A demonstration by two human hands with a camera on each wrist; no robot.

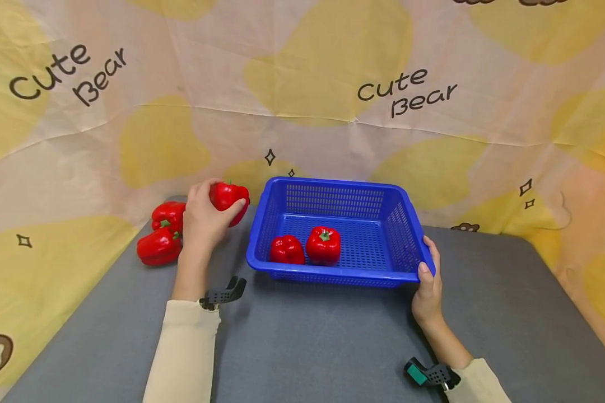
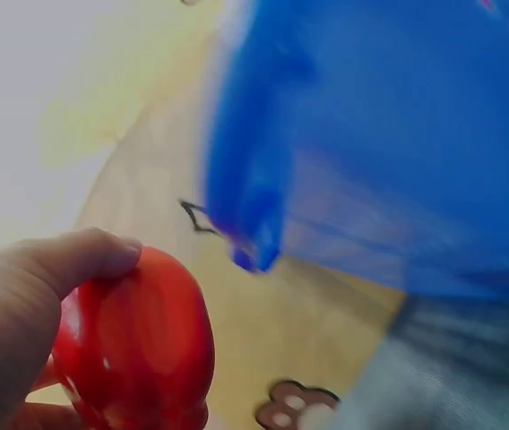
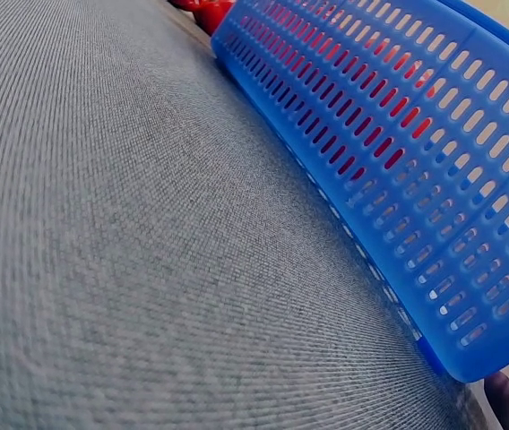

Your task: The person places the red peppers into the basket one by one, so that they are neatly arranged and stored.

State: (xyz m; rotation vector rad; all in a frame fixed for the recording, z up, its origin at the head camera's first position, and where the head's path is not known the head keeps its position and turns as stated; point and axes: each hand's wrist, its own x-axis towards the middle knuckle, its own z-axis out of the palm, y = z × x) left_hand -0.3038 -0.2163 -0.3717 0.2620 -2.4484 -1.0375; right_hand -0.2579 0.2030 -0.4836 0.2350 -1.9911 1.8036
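Observation:
My left hand (image 1: 206,215) grips a red bell pepper (image 1: 228,198) just left of the blue plastic basket (image 1: 333,277), above the table. In the left wrist view the held pepper (image 2: 138,345) fills the lower left, with my thumb (image 2: 66,260) curled over it and the basket (image 2: 380,152) blurred beyond. Two red peppers (image 1: 323,245) (image 1: 287,250) lie inside the basket near its front wall. My right hand (image 1: 427,280) holds the basket's front right corner, thumb on the rim. The right wrist view shows the basket's perforated side wall (image 3: 398,152) close up.
Two more red peppers (image 1: 168,216) (image 1: 158,247) lie on the grey table (image 1: 307,347) to the left of my left hand. A cloth printed with "Cute Bear" (image 1: 408,92) rises behind and at both sides of the table.

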